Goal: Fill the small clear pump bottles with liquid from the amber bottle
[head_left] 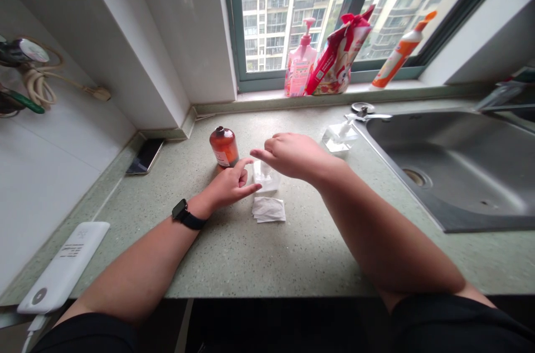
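A small clear square pump bottle (267, 181) stands on the counter between my hands. The thumb and forefinger of my left hand (234, 181) bracket its left side, the other fingers curled. My right hand (288, 153) is just above the bottle, its fingers folded and the thumb stretched to the left. Its palm side faces down, so anything inside those fingers is hidden. A folded white tissue (268, 210) lies right in front of the bottle. Behind my left hand stands an open amber bottle (224, 146) with a pale label, part filled with liquid.
A second clear pump bottle (339, 137) stands beside the steel sink (455, 175). A phone (145, 156) and a white power bank (64, 266) with a cable lie left. A pink pump bottle (300, 70), red bag (340, 58) and orange bottle (399, 58) line the windowsill.
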`<act>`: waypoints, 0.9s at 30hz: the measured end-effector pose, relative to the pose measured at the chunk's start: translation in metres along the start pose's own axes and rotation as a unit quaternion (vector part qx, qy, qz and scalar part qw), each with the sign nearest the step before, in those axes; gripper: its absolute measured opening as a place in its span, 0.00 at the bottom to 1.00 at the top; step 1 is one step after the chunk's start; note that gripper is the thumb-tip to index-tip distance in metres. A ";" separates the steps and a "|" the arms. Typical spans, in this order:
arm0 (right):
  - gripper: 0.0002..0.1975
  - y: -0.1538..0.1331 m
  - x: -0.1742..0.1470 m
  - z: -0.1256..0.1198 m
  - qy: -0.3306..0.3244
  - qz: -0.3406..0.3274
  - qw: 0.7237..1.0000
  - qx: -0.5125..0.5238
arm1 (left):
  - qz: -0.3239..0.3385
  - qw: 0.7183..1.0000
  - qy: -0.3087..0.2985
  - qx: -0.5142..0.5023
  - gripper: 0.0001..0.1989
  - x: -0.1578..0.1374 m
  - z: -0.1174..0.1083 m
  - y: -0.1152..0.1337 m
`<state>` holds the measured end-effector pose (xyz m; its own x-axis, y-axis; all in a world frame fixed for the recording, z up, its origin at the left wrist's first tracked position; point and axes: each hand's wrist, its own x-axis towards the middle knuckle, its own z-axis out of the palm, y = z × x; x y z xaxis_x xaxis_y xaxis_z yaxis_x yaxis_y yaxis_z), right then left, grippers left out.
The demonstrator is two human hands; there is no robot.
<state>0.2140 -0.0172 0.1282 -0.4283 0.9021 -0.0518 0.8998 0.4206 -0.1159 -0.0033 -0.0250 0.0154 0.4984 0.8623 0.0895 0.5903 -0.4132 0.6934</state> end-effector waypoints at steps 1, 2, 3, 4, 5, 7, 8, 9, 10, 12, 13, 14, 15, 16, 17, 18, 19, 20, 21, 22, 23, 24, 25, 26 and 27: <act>0.33 0.002 -0.001 -0.002 0.015 -0.011 1.000 0.014 | 0.001 1.000 0.001 -0.001 0.36 0.000 0.000 0.000; 0.32 0.003 -0.001 -0.004 0.023 -0.023 0.999 0.028 | 0.002 1.000 0.002 -0.002 0.36 0.000 0.001 0.000; 0.31 0.004 0.000 -0.004 0.023 -0.036 0.998 0.041 | 0.003 1.000 0.003 -0.002 0.37 0.000 0.001 0.000; 0.31 0.004 0.001 -0.004 0.019 -0.049 0.997 0.053 | 0.003 1.000 0.004 -0.001 0.37 0.000 0.001 0.000; 0.31 0.005 0.002 -0.004 0.011 -0.061 0.996 0.062 | 0.003 1.000 0.004 0.000 0.37 0.000 0.001 0.000; 0.32 0.006 0.005 -0.002 -0.002 -0.061 0.996 0.069 | 0.004 1.000 0.005 0.002 0.36 -0.001 0.000 0.000; 0.34 0.008 0.007 -0.002 -0.005 -0.045 0.997 0.067 | 0.005 1.000 0.005 0.002 0.36 -0.001 0.000 0.000; 0.35 0.009 0.008 -0.002 -0.008 -0.021 0.998 0.064 | 0.006 1.000 0.003 0.001 0.36 -0.001 0.000 0.000; 0.37 0.011 0.009 -0.002 -0.009 0.004 0.998 0.061 | 0.007 1.000 0.002 0.000 0.36 -0.001 0.000 0.000; 0.38 0.014 0.010 -0.002 -0.009 0.029 0.998 0.061 | 0.009 1.000 0.002 -0.004 0.36 -0.001 0.000 -0.001; 0.37 0.015 0.010 -0.002 -0.008 0.024 0.997 0.067 | 0.009 1.000 0.002 -0.006 0.36 -0.001 0.001 -0.001; 0.36 0.015 0.009 -0.003 -0.004 0.008 0.997 0.075 | 0.010 1.000 0.001 -0.008 0.35 -0.001 0.001 -0.002; 0.34 0.015 0.009 -0.003 -0.001 -0.014 0.996 0.084 | 0.009 1.000 0.001 -0.009 0.35 -0.001 0.001 -0.002; 0.33 0.015 0.009 -0.002 -0.002 -0.037 0.995 0.093 | 0.009 1.000 0.002 -0.009 0.35 -0.001 0.001 -0.002; 0.32 0.015 0.009 -0.002 -0.008 -0.056 0.994 0.098 | 0.008 1.000 0.002 -0.009 0.35 -0.001 0.001 -0.001; 0.32 0.014 0.010 -0.001 -0.019 -0.065 0.993 0.098 | 0.007 1.000 0.002 -0.009 0.35 -0.001 0.001 -0.001; 0.33 0.014 0.010 0.000 -0.031 -0.061 0.993 0.093 | 0.007 1.000 0.003 -0.009 0.35 -0.001 0.001 -0.001; 0.34 0.015 0.011 0.000 -0.040 -0.046 0.995 0.084 | 0.006 1.000 0.002 -0.009 0.35 -0.001 0.000 -0.001; 0.36 0.015 0.011 0.001 -0.043 -0.021 0.996 0.072 | 0.006 1.000 0.001 -0.010 0.35 -0.001 0.000 0.000; 0.37 0.016 0.011 0.000 -0.039 0.006 0.997 0.061 | 0.006 1.000 0.000 -0.012 0.34 -0.001 0.000 0.000; 0.38 0.017 0.011 -0.001 -0.029 0.032 0.998 0.052 | 0.006 1.000 -0.001 -0.014 0.34 -0.001 0.000 0.000; 0.38 0.018 0.010 -0.002 -0.014 0.050 0.998 0.046 | 0.006 1.000 -0.002 -0.016 0.34 -0.001 0.000 0.001; 0.38 0.018 0.010 -0.003 0.003 0.059 0.997 0.045 | 0.005 1.000 -0.003 -0.017 0.34 -0.001 0.000 0.001; 0.36 0.017 0.009 -0.004 0.021 0.057 0.997 0.047 | 0.004 1.000 -0.003 -0.017 0.34 -0.001 -0.001 0.001; 0.35 0.016 0.007 -0.005 0.036 0.043 0.997 0.055 | 0.003 1.000 -0.003 -0.017 0.34 -0.001 -0.001 0.001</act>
<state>0.2256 -0.0034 0.1308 -0.3387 0.9409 0.0048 0.9170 0.3312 -0.2221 -0.0036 -0.0265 0.0168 0.5056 0.8581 0.0894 0.5657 -0.4079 0.7167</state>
